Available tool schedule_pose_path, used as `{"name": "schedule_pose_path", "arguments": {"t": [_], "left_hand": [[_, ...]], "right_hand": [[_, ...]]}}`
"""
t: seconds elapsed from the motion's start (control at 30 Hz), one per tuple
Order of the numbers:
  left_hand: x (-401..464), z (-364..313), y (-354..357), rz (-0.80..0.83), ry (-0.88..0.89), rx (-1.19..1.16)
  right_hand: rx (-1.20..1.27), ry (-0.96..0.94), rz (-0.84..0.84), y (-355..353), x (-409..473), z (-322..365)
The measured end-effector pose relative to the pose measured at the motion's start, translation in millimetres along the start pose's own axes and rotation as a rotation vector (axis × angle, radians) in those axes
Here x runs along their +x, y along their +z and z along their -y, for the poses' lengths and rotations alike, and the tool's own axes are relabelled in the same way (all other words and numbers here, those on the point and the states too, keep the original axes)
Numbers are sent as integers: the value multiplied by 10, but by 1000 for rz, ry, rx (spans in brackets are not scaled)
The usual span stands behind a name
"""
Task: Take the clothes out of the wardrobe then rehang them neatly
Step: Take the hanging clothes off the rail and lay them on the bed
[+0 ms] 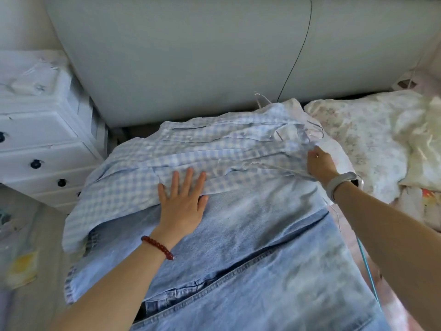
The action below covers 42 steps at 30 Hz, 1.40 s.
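On the bed (372, 130), the left hand (182, 201) pressed flat on the checked shirt (148, 173). The right hand (319, 163) pinched its collar by the hanger (315, 131). Better to pull gently, keeping it smooth.

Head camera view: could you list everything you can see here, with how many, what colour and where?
checked shirt: one, blue and white, spread across the pile's far end
denim garment: one, light blue, under the shirt, nearest the camera
wire hangers: at least two, pale, at the shirt's collar
floral bedding: one, white and pink, right
headboard: one, white, behind
drawer chest: one, white with dark knobs, left
left hand: flat on the shirt's hem, red bead bracelet
right hand: pinching the shirt near its collar, grey wristband
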<state>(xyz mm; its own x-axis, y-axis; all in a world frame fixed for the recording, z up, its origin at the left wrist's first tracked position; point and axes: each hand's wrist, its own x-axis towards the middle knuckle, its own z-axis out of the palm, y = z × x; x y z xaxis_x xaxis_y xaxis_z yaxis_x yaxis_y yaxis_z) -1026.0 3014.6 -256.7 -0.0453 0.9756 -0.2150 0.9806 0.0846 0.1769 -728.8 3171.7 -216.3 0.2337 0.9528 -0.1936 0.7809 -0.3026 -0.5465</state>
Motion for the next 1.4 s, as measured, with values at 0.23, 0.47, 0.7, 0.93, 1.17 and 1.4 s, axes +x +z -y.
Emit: {"name": "schedule_pose_path", "arguments": {"t": [0.23, 0.47, 0.7, 0.93, 1.17, 1.4], "left_hand": [[-179, -8, -340, 32, -12, -32], [-817, -139, -1010, -293, 33, 67], [-2405, -382, -1391, -419, 12, -27], [-4644, -501, -911, -353, -91, -82], [-6648, -376, -52, -313, -123, -317], [-8494, 105, 443, -180, -290, -341]], "right_hand": [[-188, -171, 46, -144, -576, 345], [-260, -472, -66, -467, -1731, 706], [-197, -595, -53, -834, -3491, 565], [-106, -645, 58, -795, -5614, -136], [-121, -697, 296, -269, -7216, -859], [-406, -947, 611, 176, -8579, -1200]]}}
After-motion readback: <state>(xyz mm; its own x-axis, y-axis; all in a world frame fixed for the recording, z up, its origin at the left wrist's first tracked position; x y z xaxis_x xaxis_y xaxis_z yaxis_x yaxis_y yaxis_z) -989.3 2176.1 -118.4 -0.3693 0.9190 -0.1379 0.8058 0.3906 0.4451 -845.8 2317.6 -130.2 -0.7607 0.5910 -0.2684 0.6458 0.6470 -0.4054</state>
